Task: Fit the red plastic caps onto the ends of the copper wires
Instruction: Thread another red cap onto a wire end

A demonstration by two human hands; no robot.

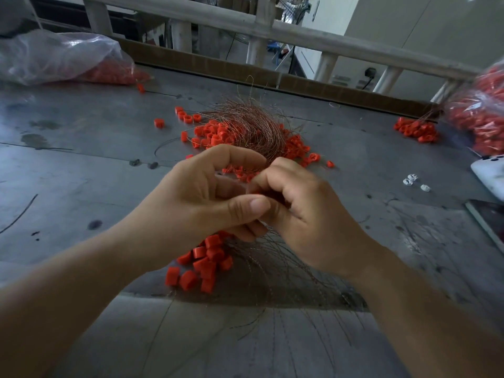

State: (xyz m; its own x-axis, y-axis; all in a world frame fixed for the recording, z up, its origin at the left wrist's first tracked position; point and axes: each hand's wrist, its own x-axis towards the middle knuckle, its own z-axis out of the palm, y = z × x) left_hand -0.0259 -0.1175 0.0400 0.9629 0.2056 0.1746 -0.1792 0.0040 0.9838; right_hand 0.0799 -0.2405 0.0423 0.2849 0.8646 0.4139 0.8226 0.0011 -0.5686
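Both hands meet above the middle of the grey metal table.

1. Left hand: the fingers are curled and the thumb lies flat across the front, its tip against the fingers of the other hand. Thin copper wires run out from under its lower fingers and fan downward and to the right over the table, so this hand grips the wires.
2. Right hand: the fingers are curled tight, with the tips pressed in beside the left thumb. The item between the tips is hidden; whether this hand pinches a cap or a wire cannot be told.

Red caps lie in a cluster just below the left hand, at the near end of the fanned wires. A larger loose pile of caps lies beyond the hands, mixed with a tangled bundle of wire.

A clear plastic bag holding more caps lies at the far left. A second bag stands at the right edge, with a bunch of capped wires just beside it. Small white pieces lie to the right of the hands. A pale railing runs behind the table.
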